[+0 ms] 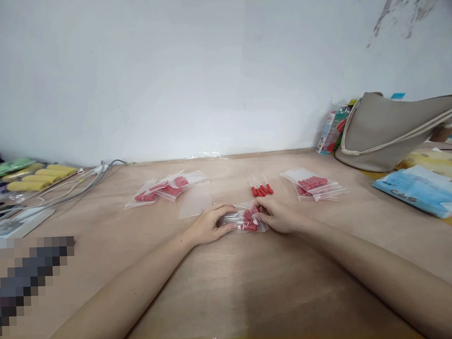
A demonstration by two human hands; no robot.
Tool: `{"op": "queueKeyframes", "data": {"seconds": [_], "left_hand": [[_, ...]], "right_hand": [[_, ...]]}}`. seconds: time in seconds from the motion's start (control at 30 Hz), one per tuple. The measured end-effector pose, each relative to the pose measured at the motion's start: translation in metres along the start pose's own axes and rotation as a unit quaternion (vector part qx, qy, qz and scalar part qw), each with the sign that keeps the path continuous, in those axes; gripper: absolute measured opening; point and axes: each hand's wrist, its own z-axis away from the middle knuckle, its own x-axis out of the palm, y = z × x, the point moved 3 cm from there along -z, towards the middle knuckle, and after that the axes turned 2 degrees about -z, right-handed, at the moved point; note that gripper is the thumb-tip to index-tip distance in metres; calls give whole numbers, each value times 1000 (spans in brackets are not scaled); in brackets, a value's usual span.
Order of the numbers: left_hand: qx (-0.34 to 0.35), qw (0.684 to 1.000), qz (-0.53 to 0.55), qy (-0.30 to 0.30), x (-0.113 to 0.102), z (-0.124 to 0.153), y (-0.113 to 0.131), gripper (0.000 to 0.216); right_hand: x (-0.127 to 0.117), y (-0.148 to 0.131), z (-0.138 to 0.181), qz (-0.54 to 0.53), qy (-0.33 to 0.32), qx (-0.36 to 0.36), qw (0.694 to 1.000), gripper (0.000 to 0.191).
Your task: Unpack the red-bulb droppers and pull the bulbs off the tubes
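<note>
On the table in front of me lies a clear zip bag (233,218) holding several droppers (250,221), thin clear tubes with red bulbs pointing right. My left hand (211,223) curls round the bag's left end, thumb and fingers on its two sides. At the right end, my right hand (274,213) pinches the edge of the bag near the red bulbs. Just beyond it, several loose droppers (262,190) lie side by side, bulbs toward me. Filled bags (171,187) overlap at the left, beside a flat clear bag (195,202). Another stack of filled bags (313,183) lies to the right.
A grey bag (387,129) and a blue tissue pack (415,192) stand at the right, with a clear package (332,128) against the wall. Cables (89,181), a white power strip (25,221) and yellow rolls (44,177) are at the left.
</note>
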Motion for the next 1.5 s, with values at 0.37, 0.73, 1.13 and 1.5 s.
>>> {"op": "queueKeyframes", "data": {"seconds": [0.37, 0.73, 1.13, 1.5], "left_hand": [[-8, 1000, 3, 3, 1, 1, -1, 34], [-1, 1000, 1, 5, 0, 1, -3, 33], [-19, 1000, 6, 11, -2, 1, -4, 33], [-16, 1000, 11, 9, -2, 0, -3, 32]], "right_hand": [[-7, 3, 2, 34, -8, 0, 999, 16], [-18, 8, 4, -99, -92, 3, 991, 23], [-41, 23, 1, -327, 19, 151, 933, 20], [-101, 34, 10, -337, 184, 181, 906, 22]]}}
